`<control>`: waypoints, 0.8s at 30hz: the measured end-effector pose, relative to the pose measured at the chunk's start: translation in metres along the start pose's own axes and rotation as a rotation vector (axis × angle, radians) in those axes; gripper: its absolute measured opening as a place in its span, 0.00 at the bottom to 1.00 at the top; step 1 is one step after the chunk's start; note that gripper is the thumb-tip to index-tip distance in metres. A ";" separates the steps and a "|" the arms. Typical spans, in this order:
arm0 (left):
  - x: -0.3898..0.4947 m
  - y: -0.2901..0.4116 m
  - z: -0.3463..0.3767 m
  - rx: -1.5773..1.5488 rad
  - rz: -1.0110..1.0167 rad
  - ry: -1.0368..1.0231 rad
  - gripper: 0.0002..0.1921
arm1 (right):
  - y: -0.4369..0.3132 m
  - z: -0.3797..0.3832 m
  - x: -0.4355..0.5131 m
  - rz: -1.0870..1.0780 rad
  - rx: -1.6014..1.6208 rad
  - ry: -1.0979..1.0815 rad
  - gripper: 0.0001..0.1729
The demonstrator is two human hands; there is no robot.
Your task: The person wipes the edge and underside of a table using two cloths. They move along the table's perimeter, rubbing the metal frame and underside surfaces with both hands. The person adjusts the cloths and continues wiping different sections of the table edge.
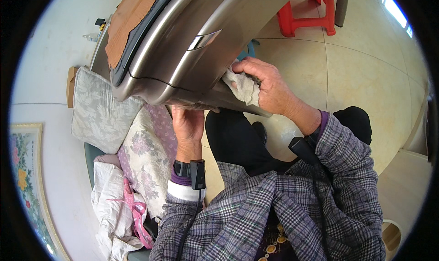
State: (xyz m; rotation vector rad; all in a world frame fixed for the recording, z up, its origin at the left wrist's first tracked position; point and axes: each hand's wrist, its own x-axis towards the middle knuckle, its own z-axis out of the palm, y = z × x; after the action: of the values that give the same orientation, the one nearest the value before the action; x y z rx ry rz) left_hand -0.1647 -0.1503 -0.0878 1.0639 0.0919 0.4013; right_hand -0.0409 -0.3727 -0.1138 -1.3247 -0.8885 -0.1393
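Note:
A large glossy brown-grey panel (219,51) with curved ridges and a small chrome trim piece (204,40) fills the top middle; it looks like part of an appliance or furniture. My right hand (271,86) holds a crumpled off-white cloth (241,87) against the panel's lower right side. Below the panel's lower edge is my left hand (188,122), its fingers partly hidden behind a dark, fuzzy cloth or similar soft material (195,107) at that edge. A torn brown corrugated cardboard sheet (132,20) lies over the panel's upper left.
A red plastic stool (307,22) stands on the tiled floor at the upper right. Something blue (251,49) shows behind the panel. To the left are a grey leaf-patterned cushion (103,110), a floral cover (144,151) and white clothing (108,192). A framed flower picture (29,178) is on the wall.

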 end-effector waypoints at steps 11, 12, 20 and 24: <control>0.001 -0.018 0.008 0.275 -0.335 0.188 0.20 | 0.023 0.003 -0.003 0.182 -0.138 -0.077 0.20; 0.001 -0.018 0.006 0.284 -0.329 0.182 0.20 | 0.020 0.002 -0.002 0.160 -0.133 -0.078 0.19; 0.007 -0.003 0.004 0.062 -0.069 0.000 0.23 | 0.014 -0.002 0.009 0.000 -0.035 -0.048 0.19; 0.015 -0.011 0.015 0.169 -0.134 0.199 0.23 | 0.019 0.000 0.002 0.111 -0.087 -0.056 0.20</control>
State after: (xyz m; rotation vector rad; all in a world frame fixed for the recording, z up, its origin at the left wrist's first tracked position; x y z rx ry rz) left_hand -0.1441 -0.1624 -0.0881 1.1744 0.3773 0.3820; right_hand -0.0289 -0.3660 -0.1275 -1.4619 -0.8616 -0.0557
